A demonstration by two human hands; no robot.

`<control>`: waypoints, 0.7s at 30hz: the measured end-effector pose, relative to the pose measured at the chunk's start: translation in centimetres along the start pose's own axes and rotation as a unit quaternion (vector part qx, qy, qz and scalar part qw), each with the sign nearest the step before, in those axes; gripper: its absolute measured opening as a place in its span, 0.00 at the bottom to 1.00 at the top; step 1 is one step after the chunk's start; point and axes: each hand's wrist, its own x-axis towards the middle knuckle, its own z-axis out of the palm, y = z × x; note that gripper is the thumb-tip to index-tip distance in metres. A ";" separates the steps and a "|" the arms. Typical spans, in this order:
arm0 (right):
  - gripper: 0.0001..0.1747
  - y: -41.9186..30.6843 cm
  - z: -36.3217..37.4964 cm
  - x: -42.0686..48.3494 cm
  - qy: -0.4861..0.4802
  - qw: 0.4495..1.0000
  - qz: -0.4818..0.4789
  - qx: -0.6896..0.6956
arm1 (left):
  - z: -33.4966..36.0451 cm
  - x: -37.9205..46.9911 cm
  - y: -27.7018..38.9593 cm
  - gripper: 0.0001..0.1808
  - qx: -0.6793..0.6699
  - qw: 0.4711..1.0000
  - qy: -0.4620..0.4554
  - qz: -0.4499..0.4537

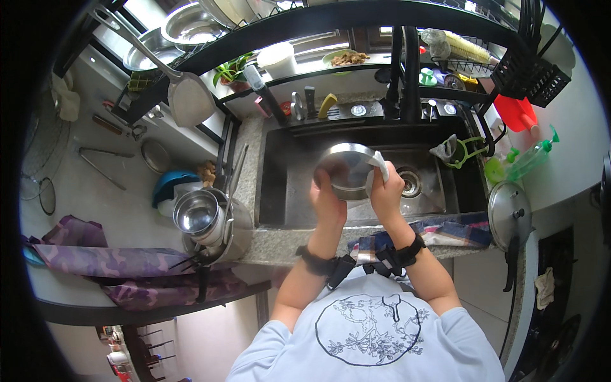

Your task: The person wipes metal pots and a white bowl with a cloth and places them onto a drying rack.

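Over the dark sink [305,210] I hold a round, shallow steel vessel [351,193], tilted, its rim bright. Whether it is a bowl or a lid I cannot tell. My left hand [328,200] grips its left side, the thumb up against the darker, blurred middle. A white cloth [380,165] is pinched in my right hand [389,188] and pressed to the rim's right side. To the right of that hand, the sink's drain strainer [409,184] shows. Below my hands a blue checked towel [441,232] lies along the counter edge.
A hanging steel spatula [191,98] and black dish rack [305,25] cross above. Stacked pots [196,212] stand left of the sink. Rightward are a glass lid [509,215], a green pump bottle [531,160] and a green strainer basket [460,150]. The faucet post [409,76] rises behind.
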 end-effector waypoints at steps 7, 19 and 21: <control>0.06 0.4 -1.8 2.1 -0.058 0.994 -0.027 -0.094 | 0.1 0.1 1.3 0.23 0.266 0.960 -0.014 0.085; 0.07 -0.6 -1.3 1.9 -0.127 0.989 0.071 -0.026 | -2.8 1.0 -0.7 0.25 0.152 0.987 0.008 0.044; 0.07 0.0 -0.5 1.2 -0.104 0.991 0.075 -0.031 | -2.5 1.0 -0.8 0.27 0.123 0.992 0.008 0.034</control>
